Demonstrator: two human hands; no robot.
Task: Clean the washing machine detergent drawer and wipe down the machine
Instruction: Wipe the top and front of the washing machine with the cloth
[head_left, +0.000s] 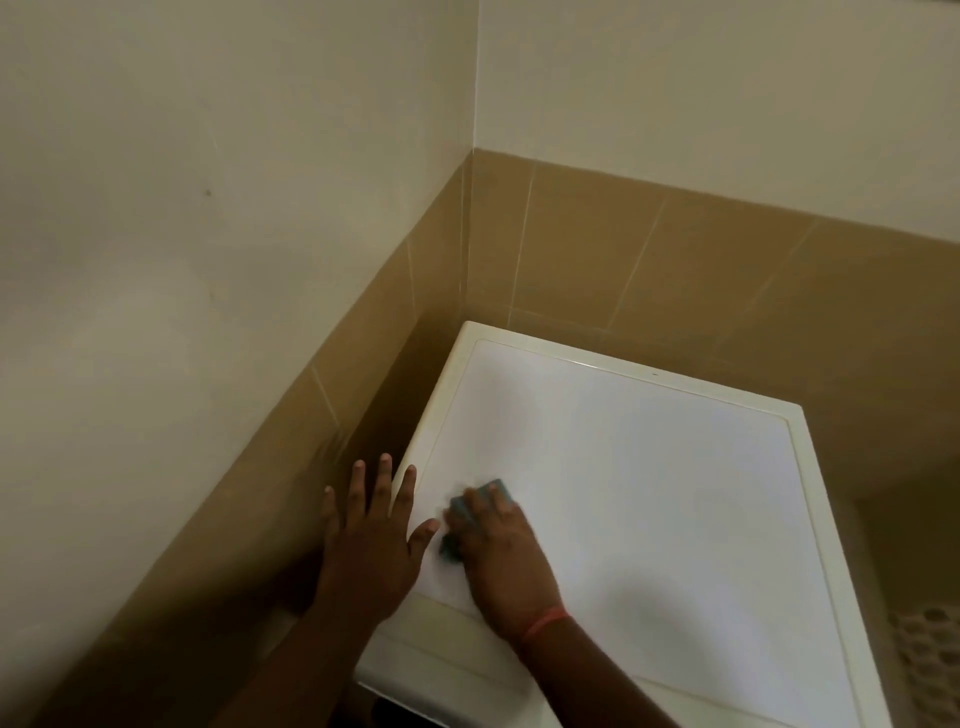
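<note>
From my remote seat I saw a white washing machine (649, 493) filling the lower right of the frame, its flat top turned toward the camera and its back corner tucked into the angle of two walls. A band of tan tiles (649, 270) ran behind and to the left of it, with pale painted wall (234, 156) above.

The right hand (501, 558) lay on the machine's top near its left edge, in the lower middle of the frame, fingers bent over a blue-green sponge (493, 491) and pressing it to the surface. Part of the sponge showed beyond the fingertips and another part beside the thumb; the hand and sponge were blurred, so I could not tell how tightly the fingers closed. A red band (545, 621) circled that wrist.

The left hand (371, 545) sat just beside it, to the left, spread flat with straight fingers and holding nothing. Its thumb and forefinger rested on the machine's top edge, while the other fingers reached past the rim over the dark gap between machine and tiled wall.

At the far lower right a pale, holed basket-like surface (930, 654) showed beside the machine, too dim to identify. The detergent drawer did not show from this angle.
</note>
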